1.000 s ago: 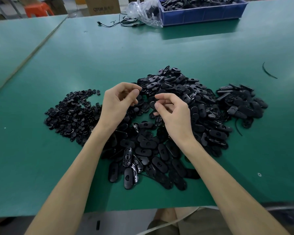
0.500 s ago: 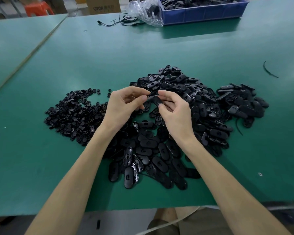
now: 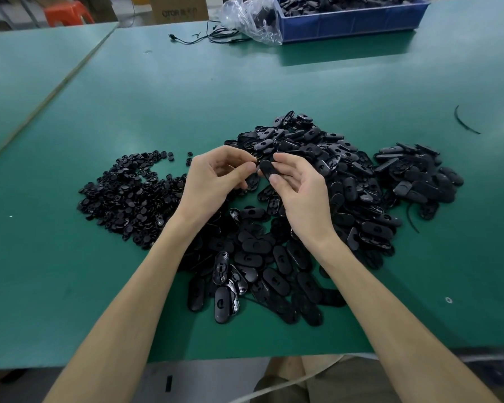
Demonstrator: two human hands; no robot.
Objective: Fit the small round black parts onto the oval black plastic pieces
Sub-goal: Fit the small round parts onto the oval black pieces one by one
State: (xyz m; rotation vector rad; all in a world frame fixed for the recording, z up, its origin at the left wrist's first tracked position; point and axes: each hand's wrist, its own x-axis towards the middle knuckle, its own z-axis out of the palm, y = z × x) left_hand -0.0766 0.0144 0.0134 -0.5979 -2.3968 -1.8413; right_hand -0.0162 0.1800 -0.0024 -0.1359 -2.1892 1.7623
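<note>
Your hands, apart a second ago, have drawn together above the heap of oval pieces (image 3: pixel 317 181). Your right hand (image 3: pixel 303 196) grips one oval black piece (image 3: pixel 266 169), thumb at its near end, fingers at its far end. Your left hand (image 3: pixel 216 181) is curled, thumb and forefinger tips closed at that piece's far tip; whether a round part sits between them cannot be told. The pile of small round parts (image 3: pixel 128 196) lies left of the ovals. At the far edge of the green table (image 3: pixel 186 91) a blue bin (image 3: pixel 352 24) holds more black parts, its far side cut off by the frame. A clear plastic bag (image 3: pixel 250 18) slumps against its left end, contents blurred. Bare green lies between the piles and the bin, and along the near edge beside your forearms
</note>
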